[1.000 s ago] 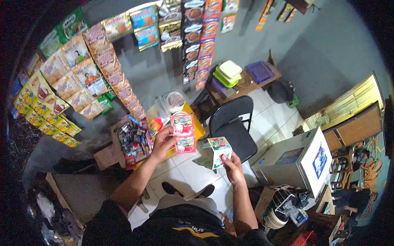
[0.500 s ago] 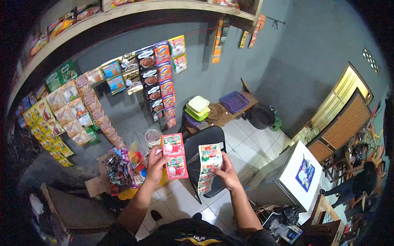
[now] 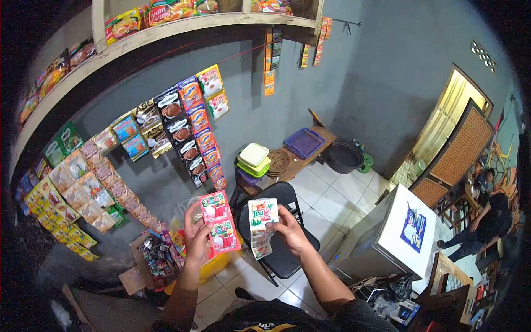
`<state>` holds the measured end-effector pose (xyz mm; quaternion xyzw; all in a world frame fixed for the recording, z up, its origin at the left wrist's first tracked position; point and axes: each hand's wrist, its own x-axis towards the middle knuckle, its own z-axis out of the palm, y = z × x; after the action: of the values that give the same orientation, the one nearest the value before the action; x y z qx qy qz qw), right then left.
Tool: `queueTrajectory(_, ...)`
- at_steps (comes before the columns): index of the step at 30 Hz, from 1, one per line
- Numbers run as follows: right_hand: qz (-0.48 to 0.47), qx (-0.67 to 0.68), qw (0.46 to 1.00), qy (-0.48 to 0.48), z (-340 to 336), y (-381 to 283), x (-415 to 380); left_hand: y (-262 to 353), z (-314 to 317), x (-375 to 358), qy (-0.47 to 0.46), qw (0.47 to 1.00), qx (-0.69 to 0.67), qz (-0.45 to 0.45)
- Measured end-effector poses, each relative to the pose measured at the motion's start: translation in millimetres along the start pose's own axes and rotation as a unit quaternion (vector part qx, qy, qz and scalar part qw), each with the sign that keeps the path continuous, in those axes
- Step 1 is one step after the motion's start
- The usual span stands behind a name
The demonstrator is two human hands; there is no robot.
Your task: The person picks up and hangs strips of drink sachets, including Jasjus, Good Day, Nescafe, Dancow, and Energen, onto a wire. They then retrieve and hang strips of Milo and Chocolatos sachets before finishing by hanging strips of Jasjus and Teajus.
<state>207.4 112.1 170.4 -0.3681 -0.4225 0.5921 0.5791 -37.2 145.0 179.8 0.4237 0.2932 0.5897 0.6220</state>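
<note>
My left hand [image 3: 196, 235] is closed on the left edge of a strip of red drink sachets [image 3: 222, 236], with two sachet fronts showing one above the other. Beside it, my right hand [image 3: 291, 232] pinches a strip of white and green Teajus sachets [image 3: 261, 214] by its right edge, thumb across the front. The lower part of that strip hangs down, bent and foreshortened. Both strips are held up side by side, a small gap apart, in front of a black folding chair [image 3: 285, 260].
Sachet strips [image 3: 181, 130] hang from a line along the grey wall. A shelf [image 3: 199, 23] of noodle packs runs above. On the left is a carton of small packets [image 3: 157, 254]; at right, a white-topped cabinet [image 3: 406, 221]. Farther right, a person [image 3: 489, 218] stands by wooden furniture.
The view has swung left and up slightly. Both strips have come closer together, and the Teajus strip's lower part is more foreshortened. Each hand keeps its hold.
</note>
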Motion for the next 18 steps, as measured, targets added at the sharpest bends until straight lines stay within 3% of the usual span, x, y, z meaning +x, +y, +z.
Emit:
queueTrajectory(8, 0.007, 0.030, 0.995, 0.093, 10.7, -11.4, 39.2, 18.0, -18.7, 70.9, -0.079, 0.996, 0.019, 0.033)
queueTrajectory(12, 0.024, 0.088, 0.985, 0.146, 19.0, -26.7, 59.7, 40.2, -14.8, 99.4, -0.119, 0.988, 0.094, 0.020)
queueTrajectory(18, 0.003, 0.009, 0.981, 0.192, 3.7, -52.2, 95.9, 65.7, 0.5, 138.2, -0.192, 0.969, 0.135, 0.078)
